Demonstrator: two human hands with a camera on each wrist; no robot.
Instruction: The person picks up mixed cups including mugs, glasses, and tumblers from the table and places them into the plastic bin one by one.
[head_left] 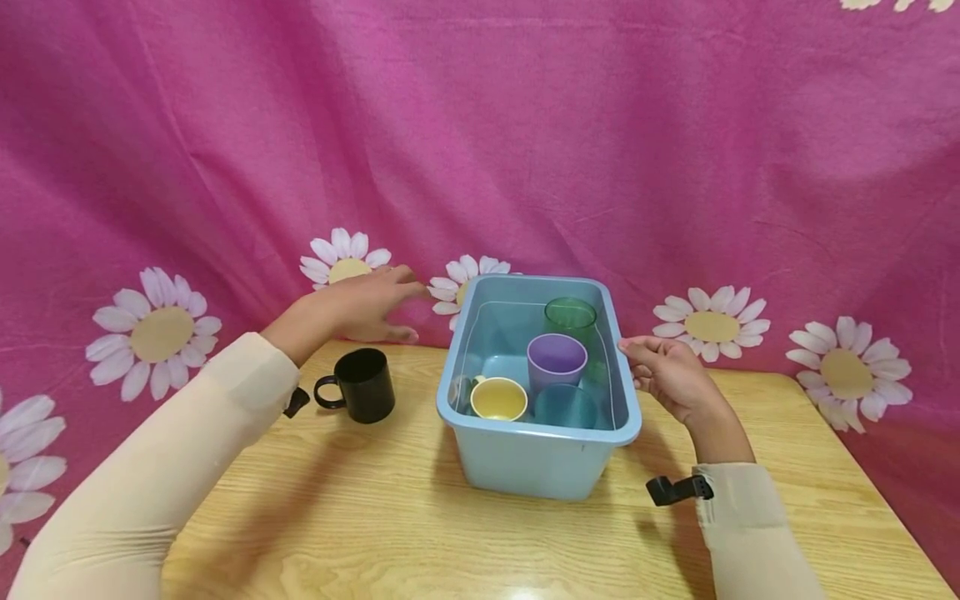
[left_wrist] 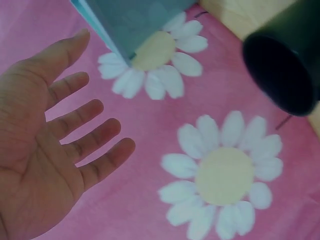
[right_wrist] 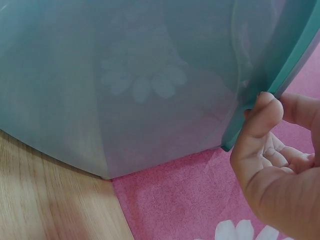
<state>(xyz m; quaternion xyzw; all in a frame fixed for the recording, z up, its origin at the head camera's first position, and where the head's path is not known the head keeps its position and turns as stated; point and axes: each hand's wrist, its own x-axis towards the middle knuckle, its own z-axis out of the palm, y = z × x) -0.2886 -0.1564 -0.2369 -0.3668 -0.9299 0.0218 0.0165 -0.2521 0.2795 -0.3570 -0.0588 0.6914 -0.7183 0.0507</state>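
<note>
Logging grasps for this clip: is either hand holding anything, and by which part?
The right hand touches the blue bin at its right rim, thumb against the edge; a firm grip cannot be told. The left hand is spread, holding nothing.

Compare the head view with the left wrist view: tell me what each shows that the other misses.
Only the head view shows the right hand at the bin's right rim and the purple cup, yellow cup and green cup inside. Only the left wrist view shows the left hand's bare palm with spread fingers. Both show the black mug, the blue bin and the pink daisy cloth.
</note>
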